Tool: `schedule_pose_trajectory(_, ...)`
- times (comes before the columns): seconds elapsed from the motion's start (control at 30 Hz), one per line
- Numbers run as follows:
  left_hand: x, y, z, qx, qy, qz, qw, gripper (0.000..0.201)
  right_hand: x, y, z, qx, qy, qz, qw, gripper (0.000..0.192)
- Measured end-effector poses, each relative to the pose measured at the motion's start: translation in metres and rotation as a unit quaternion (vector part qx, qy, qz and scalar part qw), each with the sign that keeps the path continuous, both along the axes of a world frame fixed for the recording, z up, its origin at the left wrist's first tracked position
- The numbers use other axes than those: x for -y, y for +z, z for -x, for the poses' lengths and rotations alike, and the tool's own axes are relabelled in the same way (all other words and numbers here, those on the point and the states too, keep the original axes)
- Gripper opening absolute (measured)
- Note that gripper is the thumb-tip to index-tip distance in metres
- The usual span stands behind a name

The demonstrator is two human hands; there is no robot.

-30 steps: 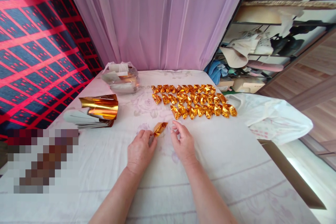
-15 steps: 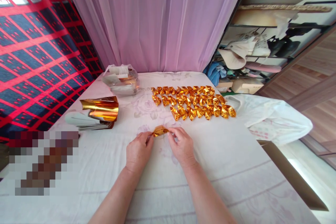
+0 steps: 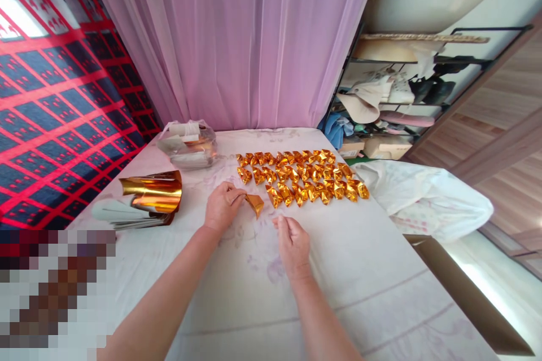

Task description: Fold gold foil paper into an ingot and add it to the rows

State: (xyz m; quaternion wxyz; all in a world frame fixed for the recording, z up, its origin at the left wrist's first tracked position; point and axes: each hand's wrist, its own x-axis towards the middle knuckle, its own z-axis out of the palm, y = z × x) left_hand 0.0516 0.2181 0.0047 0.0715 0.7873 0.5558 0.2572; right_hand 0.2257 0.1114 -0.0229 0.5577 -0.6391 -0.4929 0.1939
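A crinkled, shiny gold foil piece (image 3: 255,203), folded to a pointed wedge, hangs pinched in the left hand (image 3: 222,206) just before the rows of foil pieces (image 3: 300,175) on the cloth-covered tabletop (image 3: 364,271), while the right hand (image 3: 293,243), loosely curled and holding nothing, hovers just below it.

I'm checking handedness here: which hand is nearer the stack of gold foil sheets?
Left. The left hand is just right of the gold foil sheets; the right hand is farther right.
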Motion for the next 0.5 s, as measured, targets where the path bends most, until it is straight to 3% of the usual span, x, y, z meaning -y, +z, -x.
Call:
schedule_pose_trajectory(0.13, -0.022, -0.007, -0.012, -0.013, -0.056, -0.027, 0.998, 0.019, -0.001, 0.001, 0.001, -0.015, -0.001, 0.005, 1.0, 0.043)
schedule_pose_trajectory(0.27, -0.025, -0.01, -0.015, -0.013, -0.051, -0.044, 0.998, 0.024, -0.001, 0.002, 0.002, -0.016, 0.0, 0.005, 1.0, 0.043)
schedule_pose_trajectory(0.4, 0.003, -0.007, -0.015, -0.003, -0.002, -0.055, 0.998, 0.021, -0.001, 0.002, 0.002, -0.015, -0.001, 0.01, 1.0, 0.043)
schedule_pose_trajectory(0.5, 0.034, -0.005, -0.022, -0.001, -0.01, -0.047, 0.999, 0.018, -0.001, 0.001, 0.002, -0.017, 0.004, 0.011, 1.0, 0.044)
